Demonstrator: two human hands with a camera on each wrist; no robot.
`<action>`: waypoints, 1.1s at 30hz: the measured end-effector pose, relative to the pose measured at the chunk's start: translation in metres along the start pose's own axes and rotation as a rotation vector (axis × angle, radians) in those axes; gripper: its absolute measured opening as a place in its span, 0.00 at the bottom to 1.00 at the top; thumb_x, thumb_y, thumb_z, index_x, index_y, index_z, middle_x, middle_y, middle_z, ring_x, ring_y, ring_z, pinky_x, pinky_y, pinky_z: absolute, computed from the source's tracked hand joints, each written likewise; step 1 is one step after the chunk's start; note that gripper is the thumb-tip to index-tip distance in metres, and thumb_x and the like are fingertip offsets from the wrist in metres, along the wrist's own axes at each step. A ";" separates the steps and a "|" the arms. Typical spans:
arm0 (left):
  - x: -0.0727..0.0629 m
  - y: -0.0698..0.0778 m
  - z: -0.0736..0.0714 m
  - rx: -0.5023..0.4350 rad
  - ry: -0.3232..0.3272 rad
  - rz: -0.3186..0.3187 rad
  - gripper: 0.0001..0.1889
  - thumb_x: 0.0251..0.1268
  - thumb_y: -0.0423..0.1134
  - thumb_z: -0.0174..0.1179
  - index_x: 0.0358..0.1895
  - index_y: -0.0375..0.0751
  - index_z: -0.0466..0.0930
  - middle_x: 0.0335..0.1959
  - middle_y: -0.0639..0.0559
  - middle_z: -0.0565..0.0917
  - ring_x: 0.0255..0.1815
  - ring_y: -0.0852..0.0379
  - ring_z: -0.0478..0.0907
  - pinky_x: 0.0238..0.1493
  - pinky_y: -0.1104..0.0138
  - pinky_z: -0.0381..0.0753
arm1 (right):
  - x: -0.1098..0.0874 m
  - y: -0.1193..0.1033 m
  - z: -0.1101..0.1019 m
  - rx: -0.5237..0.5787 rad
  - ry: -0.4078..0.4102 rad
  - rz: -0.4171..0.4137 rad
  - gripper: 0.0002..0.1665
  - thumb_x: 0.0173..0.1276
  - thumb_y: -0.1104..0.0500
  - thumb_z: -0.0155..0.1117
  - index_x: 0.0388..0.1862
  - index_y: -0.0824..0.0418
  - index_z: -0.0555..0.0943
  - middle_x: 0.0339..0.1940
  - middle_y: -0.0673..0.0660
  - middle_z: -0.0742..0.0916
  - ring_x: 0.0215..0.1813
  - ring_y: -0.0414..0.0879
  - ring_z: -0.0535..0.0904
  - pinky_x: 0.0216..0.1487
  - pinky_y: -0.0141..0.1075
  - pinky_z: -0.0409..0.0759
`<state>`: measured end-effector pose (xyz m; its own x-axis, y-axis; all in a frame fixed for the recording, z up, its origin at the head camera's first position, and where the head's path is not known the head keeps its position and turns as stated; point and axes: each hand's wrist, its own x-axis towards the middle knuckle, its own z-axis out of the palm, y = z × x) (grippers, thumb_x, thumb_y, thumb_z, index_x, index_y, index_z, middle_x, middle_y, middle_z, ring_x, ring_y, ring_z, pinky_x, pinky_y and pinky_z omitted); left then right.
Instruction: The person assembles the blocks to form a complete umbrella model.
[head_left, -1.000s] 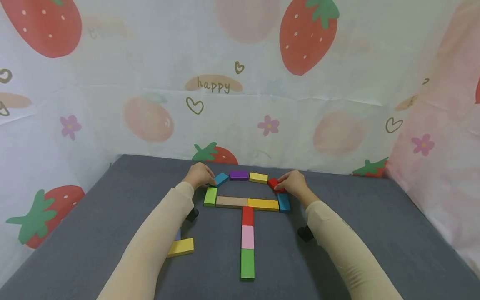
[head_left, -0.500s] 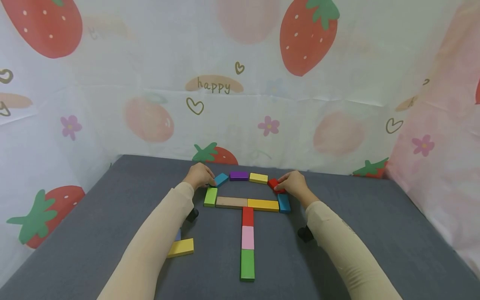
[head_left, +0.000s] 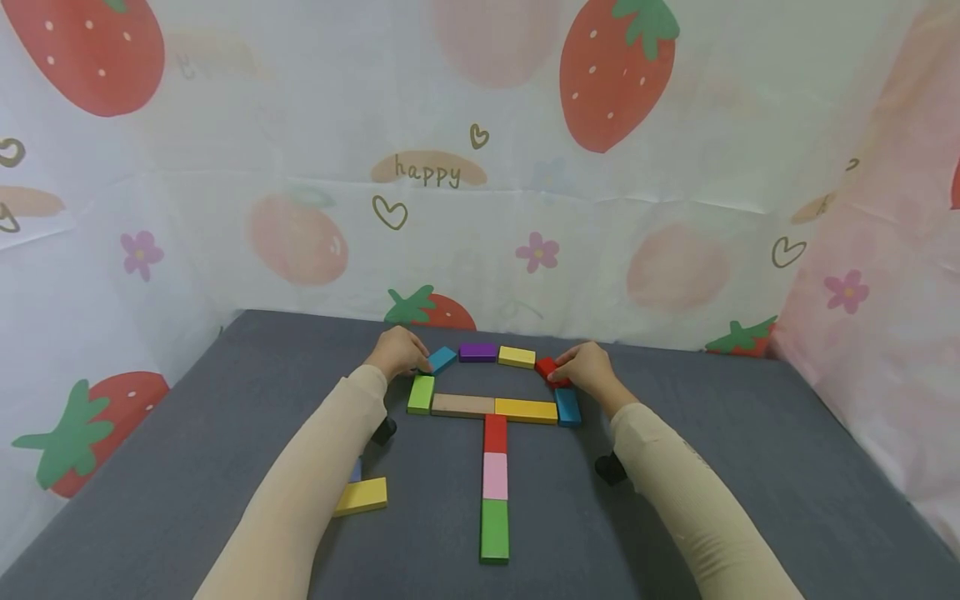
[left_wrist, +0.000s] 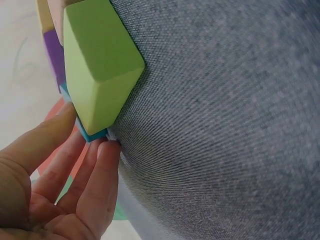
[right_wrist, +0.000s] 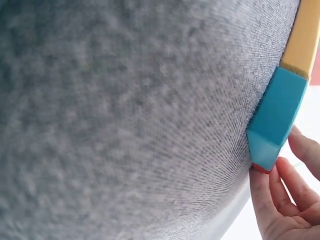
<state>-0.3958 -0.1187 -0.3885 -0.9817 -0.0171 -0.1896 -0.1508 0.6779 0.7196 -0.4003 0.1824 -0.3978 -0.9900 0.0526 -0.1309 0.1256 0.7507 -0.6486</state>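
With thumb and fingertips, my left hand (head_left: 400, 352) pinches the outer end of a light blue block (head_left: 442, 359). My right hand (head_left: 588, 367) pinches a red block (head_left: 546, 367) on the opposite side. Between them lie a purple block (head_left: 477, 352) and a pale yellow block (head_left: 517, 357). A lime green block (left_wrist: 102, 45) stands close to my left fingers and partly hides the light blue one in the left wrist view. In the right wrist view a darker blue block (right_wrist: 282, 105) covers most of the red one.
A tan block (head_left: 462, 405) and an orange-yellow block (head_left: 526, 410) form a crossbar. Below run red (head_left: 495, 433), pink (head_left: 495, 476) and green blocks (head_left: 494, 531) in a column. A yellow block (head_left: 363, 497) and a partly hidden blue block (head_left: 356, 472) lie by my left forearm.
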 end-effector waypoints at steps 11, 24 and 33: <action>0.000 -0.001 0.001 0.008 0.004 -0.001 0.13 0.61 0.33 0.69 0.49 0.33 0.86 0.60 0.36 0.80 0.47 0.45 0.84 0.49 0.59 0.85 | -0.001 0.002 0.002 0.009 0.011 -0.014 0.20 0.63 0.59 0.73 0.52 0.65 0.86 0.60 0.67 0.82 0.52 0.55 0.78 0.51 0.42 0.83; 0.001 0.000 0.002 0.015 0.008 0.004 0.13 0.60 0.34 0.70 0.48 0.34 0.87 0.59 0.37 0.81 0.44 0.48 0.83 0.46 0.60 0.85 | 0.001 0.002 0.000 0.002 0.006 -0.012 0.20 0.63 0.58 0.73 0.52 0.65 0.86 0.60 0.67 0.83 0.52 0.55 0.78 0.52 0.43 0.83; 0.000 0.001 0.001 0.021 0.004 -0.003 0.13 0.61 0.33 0.69 0.49 0.34 0.86 0.60 0.37 0.80 0.48 0.46 0.84 0.50 0.59 0.86 | -0.001 0.000 0.000 -0.006 0.007 0.009 0.20 0.62 0.59 0.73 0.52 0.65 0.86 0.58 0.65 0.84 0.50 0.53 0.78 0.49 0.39 0.82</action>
<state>-0.3961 -0.1171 -0.3887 -0.9817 -0.0219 -0.1890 -0.1512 0.6928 0.7051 -0.3989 0.1822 -0.3974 -0.9893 0.0644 -0.1312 0.1343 0.7542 -0.6427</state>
